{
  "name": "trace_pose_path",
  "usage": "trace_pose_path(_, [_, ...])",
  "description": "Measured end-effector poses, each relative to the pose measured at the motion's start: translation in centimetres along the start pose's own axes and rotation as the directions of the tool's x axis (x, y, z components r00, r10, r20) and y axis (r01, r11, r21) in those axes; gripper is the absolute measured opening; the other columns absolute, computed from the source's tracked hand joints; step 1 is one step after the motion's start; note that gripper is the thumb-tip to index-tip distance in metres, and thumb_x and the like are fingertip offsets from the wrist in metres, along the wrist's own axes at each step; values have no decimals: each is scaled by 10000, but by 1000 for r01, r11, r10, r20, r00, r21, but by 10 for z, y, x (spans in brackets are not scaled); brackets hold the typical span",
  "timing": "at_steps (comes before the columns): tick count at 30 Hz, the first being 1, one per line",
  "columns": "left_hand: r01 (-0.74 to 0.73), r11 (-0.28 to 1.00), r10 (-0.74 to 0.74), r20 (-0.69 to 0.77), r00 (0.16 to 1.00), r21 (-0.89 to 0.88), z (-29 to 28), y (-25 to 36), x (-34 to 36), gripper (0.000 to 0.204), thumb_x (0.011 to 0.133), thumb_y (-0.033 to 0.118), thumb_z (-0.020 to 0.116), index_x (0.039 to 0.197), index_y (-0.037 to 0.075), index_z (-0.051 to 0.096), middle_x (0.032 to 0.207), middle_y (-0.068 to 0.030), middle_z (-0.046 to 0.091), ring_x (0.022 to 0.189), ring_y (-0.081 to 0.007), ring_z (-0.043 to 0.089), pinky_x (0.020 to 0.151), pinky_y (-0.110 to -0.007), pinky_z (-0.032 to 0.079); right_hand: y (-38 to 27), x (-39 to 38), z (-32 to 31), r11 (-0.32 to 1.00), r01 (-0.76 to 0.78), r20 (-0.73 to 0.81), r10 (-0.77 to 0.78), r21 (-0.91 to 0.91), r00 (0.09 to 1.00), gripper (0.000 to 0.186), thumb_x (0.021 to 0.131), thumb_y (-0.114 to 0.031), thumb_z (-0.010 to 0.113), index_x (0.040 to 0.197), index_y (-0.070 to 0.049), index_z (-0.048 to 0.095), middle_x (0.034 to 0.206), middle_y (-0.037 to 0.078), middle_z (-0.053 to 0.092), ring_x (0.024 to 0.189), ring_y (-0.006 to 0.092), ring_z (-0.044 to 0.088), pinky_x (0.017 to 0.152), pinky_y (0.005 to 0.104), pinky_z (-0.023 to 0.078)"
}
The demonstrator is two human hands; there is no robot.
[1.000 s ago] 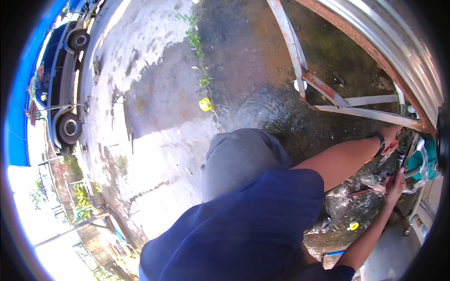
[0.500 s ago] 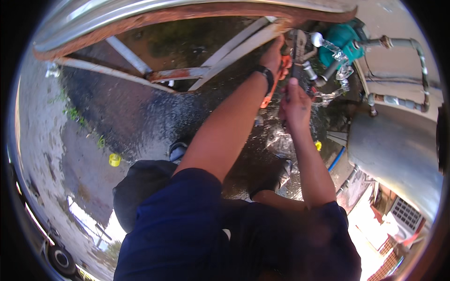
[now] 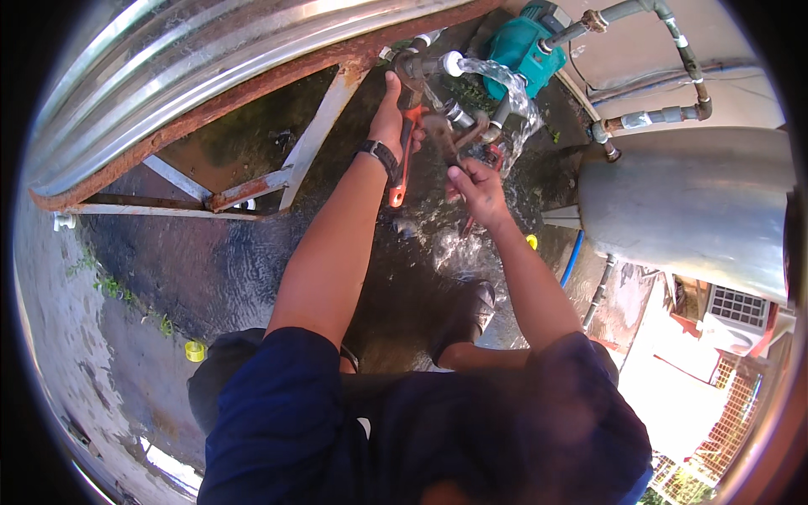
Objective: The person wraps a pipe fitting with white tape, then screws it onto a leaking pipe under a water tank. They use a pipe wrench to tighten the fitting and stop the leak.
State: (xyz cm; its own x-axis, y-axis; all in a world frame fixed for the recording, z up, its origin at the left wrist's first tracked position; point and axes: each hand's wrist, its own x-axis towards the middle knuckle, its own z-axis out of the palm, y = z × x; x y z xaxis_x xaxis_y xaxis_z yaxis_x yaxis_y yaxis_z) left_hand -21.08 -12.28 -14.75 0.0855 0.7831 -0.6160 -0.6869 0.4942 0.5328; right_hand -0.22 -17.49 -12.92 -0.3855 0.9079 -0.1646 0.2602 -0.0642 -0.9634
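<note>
My left hand (image 3: 387, 124) is wrapped round an orange-handled wrench (image 3: 404, 160), whose metal jaw sits at the pipe fitting under the rusty beam. Water (image 3: 513, 93) pours from the white pipe end (image 3: 453, 64) beside that jaw. My right hand (image 3: 481, 192) is closed on a second wrench (image 3: 443, 139), its head smeared by motion and a red handle end showing below the fist. This wrench tilts toward my left hand; whether it touches any fitting I cannot tell. Behind it are a grey pipe joint (image 3: 459, 114) and a small red part (image 3: 493, 155).
A teal pump (image 3: 518, 55) stands at the far side, with grey piping (image 3: 627, 10) along the wall. To the right lies a large metal tank (image 3: 690, 206). Corrugated sheet metal on a rusty frame (image 3: 252, 74) overhangs the left. The ground (image 3: 278, 252) is wet.
The view has shifted, so the pump and pipes sit farther left. My right hand's wrench has swung from nearly upright to a leftward tilt. My left hand keeps its grip.
</note>
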Motion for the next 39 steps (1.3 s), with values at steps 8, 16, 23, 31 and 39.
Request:
trace_pose_path(8, [-37, 991, 53, 116, 992, -131, -8, -3, 11, 874, 846, 911, 468, 1072, 81, 624, 724, -60, 616, 493, -162, 522, 487, -307, 442, -14, 1, 36, 989, -70, 192, 44, 131, 980, 190, 1072, -209, 610, 1155, -42, 570, 837, 16, 653, 721, 99, 646, 638, 275, 529])
trace_pose_path(16, [-74, 994, 80, 70, 994, -80, -7, -5, 3, 876, 820, 931, 478, 1053, 99, 622, 808, -43, 651, 606, -140, 590, 496, -297, 408, -42, 4, 19, 958, 159, 1, -164, -238, 986, 223, 1045, -198, 648, 1167, -21, 585, 878, 106, 729, 713, 150, 668, 656, 327, 539])
trace_pose_path(23, [-99, 992, 103, 48, 994, -81, -3, -3, 5, 842, 856, 921, 435, 934, 113, 661, 680, -22, 622, 454, -149, 510, 450, -309, 388, -65, 1, 18, 652, 351, 46, -437, -672, 898, 569, 929, -169, 739, 1464, -181, 545, 1016, 150, 654, 900, 359, 689, 753, 446, 559])
trace_pose_path(31, [-45, 997, 52, 107, 993, -59, -11, -4, 9, 816, 883, 888, 443, 963, 107, 663, 711, -31, 635, 496, -164, 537, 457, -333, 447, -52, 0, 24, 579, 286, 32, -408, -763, 912, 594, 956, -163, 714, 1510, -187, 500, 979, 173, 625, 841, 378, 677, 752, 468, 551])
trace_pose_path(39, [-74, 989, 88, 109, 990, -130, -9, -6, 15, 806, 876, 886, 468, 970, 108, 656, 746, -21, 634, 602, -170, 567, 502, -328, 442, -43, 0, 18, 716, 268, 1, -350, -644, 937, 549, 996, -172, 661, 1517, -174, 489, 984, 191, 626, 859, 377, 675, 793, 470, 547])
